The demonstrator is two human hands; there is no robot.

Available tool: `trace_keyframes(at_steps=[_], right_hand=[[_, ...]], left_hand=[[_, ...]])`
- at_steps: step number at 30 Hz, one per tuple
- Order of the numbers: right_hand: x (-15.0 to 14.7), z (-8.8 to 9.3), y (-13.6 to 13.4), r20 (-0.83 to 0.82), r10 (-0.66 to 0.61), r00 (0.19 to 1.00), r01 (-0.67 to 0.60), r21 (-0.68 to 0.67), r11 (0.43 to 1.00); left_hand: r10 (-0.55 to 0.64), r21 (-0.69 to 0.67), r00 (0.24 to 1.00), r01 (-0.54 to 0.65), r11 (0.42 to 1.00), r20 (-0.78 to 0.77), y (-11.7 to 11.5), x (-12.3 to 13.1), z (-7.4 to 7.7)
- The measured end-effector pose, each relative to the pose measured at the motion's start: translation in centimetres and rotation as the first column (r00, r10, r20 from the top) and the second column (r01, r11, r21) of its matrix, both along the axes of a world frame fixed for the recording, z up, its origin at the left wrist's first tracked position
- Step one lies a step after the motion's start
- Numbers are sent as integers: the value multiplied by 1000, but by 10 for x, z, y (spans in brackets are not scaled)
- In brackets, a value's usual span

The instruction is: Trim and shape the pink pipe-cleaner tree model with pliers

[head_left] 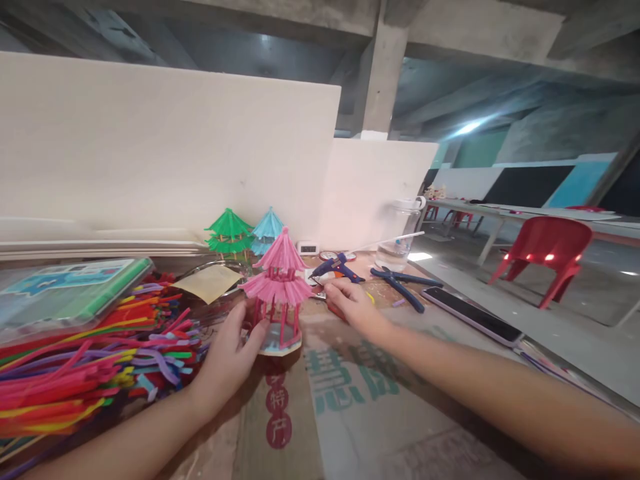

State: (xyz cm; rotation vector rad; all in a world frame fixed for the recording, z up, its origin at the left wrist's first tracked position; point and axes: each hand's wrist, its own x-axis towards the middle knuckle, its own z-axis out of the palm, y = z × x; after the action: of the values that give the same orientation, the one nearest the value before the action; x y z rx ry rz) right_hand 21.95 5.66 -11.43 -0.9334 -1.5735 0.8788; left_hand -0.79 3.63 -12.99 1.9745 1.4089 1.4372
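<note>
A pink two-tiered model pavilion (279,290), its roofs covered in fuzzy pipe cleaners, stands upright on a pale, many-sided base. My left hand (237,343) closes around its lower left side, the thumb against the posts near the base. To the right of the pavilion, my right hand (353,307) has its fingers pinched together. Some orange-red shows beneath those fingers, but what they hold is too hidden to name. Just behind that hand lies a blue hot glue gun (327,267). Green (229,233) and light blue model pavilions (269,231) stand behind the pink one.
Many coloured pipe cleaners (100,363) and a plastic-wrapped pack (75,293) cover the left side. Blue-handled pliers (400,288), a phone (473,317) and a clear water bottle (395,233) are on the right. White boards (165,153) rise behind. A red chair (547,253) stands beyond.
</note>
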Motion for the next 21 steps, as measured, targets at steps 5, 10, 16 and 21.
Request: trace_keyframes(at_steps=[5,10,16,21], right_hand=[[-9,-15,19,-47,26,999,-27,-25,999],[-1,-18,12,-94,-4,996,1,-30,1000],[-3,-18,8,-66,1,998,-2,-14,1000],[-4,-20,10,-62,9,998,-10,-14,1000]], left_hand=[[61,-22,998,-60,998,14,6,-6,-7],[55,27,998,-55,998,-4,5,-8,-7],[5,78,1000,-3,997,-23,2,-7,-4],[38,45,999,-38,998,-15,2,-8,-8]])
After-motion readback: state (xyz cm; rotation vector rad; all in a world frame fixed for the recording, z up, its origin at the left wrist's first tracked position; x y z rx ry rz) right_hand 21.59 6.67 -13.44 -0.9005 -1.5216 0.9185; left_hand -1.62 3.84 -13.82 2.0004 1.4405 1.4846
